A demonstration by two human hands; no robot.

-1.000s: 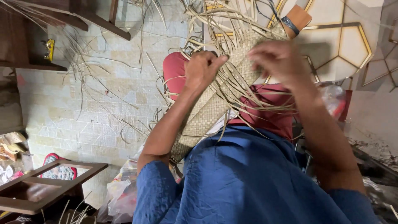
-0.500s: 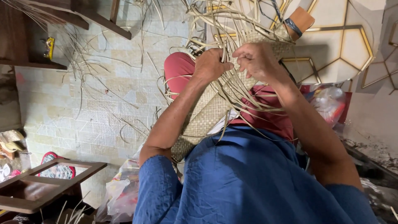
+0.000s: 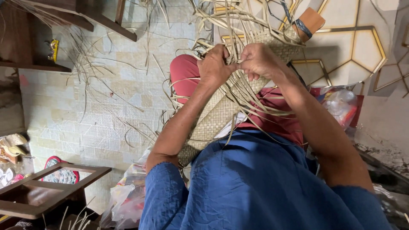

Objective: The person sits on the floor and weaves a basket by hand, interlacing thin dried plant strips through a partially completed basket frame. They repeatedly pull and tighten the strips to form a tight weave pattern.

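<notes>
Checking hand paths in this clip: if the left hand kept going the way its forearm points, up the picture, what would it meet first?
The left hand already grips the woven mat; straight on, it would probably run into the loose straw strips fanning from the mat's edge, though depth is unclear.

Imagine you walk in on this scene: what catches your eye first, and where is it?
First, the two hands, left hand and right hand, pinched together at top centre on the loose strips of a half-woven straw mat lying across the lap. Next, the stray strips scattered over the tiled floor on the left, and the wooden frame at bottom left.
</notes>
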